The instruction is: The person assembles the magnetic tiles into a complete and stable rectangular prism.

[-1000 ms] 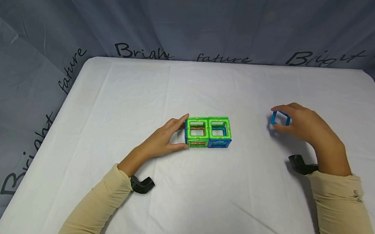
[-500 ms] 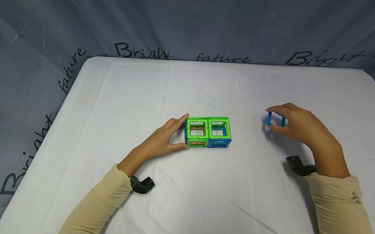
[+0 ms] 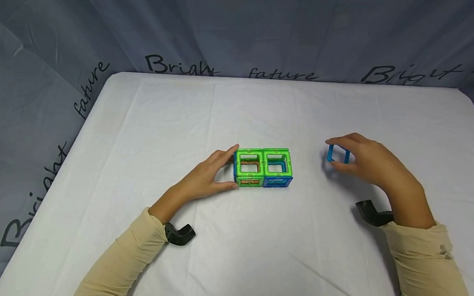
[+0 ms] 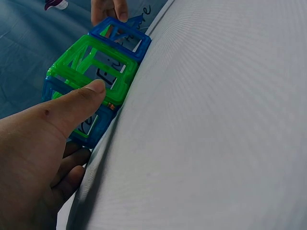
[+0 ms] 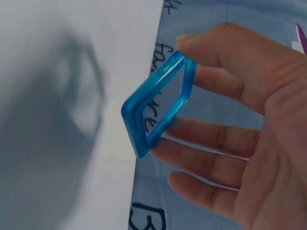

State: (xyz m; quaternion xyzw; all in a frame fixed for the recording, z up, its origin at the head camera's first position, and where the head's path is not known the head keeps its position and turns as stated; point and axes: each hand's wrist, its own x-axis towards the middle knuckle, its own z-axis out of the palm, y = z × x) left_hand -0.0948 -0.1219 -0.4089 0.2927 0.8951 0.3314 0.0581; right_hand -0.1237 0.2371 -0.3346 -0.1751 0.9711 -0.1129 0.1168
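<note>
Two joined cubes of magnetic tiles [image 3: 263, 167], with green frames on top and blue and orange ones below, rest on the table. My left hand [image 3: 207, 174] grips their left end, thumb on the near side and fingers at the far side. In the left wrist view the thumb presses a green square tile [image 4: 91, 64]. Off to the right, my right hand [image 3: 371, 163] pinches a blue square magnetic tile [image 5: 158, 100] between thumb and fingers. That tile is held tilted above the cloth, apart from the cubes, and its shadow falls beside it.
A white cloth covers the table [image 3: 254, 251]. Grey curtains [image 3: 246, 28] with handwritten words hang behind the back and left edges. A black wrist-worn camera [image 3: 180, 234] sits at the left wrist, another black camera [image 3: 374, 213] at the right.
My right hand has moved left and slightly nearer with the blue tile, towards the cubes. The left hand and the cubes have stayed put.
</note>
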